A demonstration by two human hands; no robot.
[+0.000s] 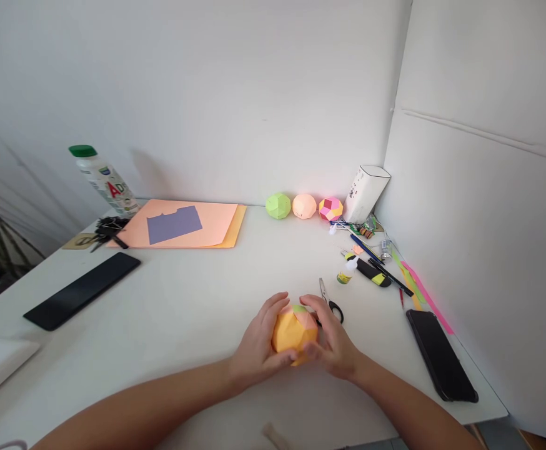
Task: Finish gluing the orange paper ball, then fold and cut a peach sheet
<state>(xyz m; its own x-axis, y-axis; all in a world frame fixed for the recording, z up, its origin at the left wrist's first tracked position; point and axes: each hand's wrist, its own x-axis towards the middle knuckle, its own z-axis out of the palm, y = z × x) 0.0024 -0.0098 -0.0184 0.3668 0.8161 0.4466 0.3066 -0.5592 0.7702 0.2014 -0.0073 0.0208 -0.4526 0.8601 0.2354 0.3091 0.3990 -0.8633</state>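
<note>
Between my two hands is a faceted paper ball (pixel 292 332), mostly orange-yellow with a pink and a green patch near its top. My left hand (pixel 262 340) wraps its left side, thumb along the lower front. Curved around the right side is my right hand (pixel 333 340), its thumb slightly blurred against the front. Just behind the right hand lie scissors (pixel 335 307) with black handles, partly hidden by the fingers. A small glue bottle (pixel 345 275) with a white cap stands a little farther back.
Three paper balls, green (pixel 278 206), peach (pixel 304 206) and multicoloured (pixel 331 209), sit along the wall beside a white box (pixel 365 195). A utility knife (pixel 371 271) and phone (pixel 441 355) lie right. Peach sheets (pixel 217 225), a bottle (pixel 109 184) and a black slab (pixel 83 290) are left.
</note>
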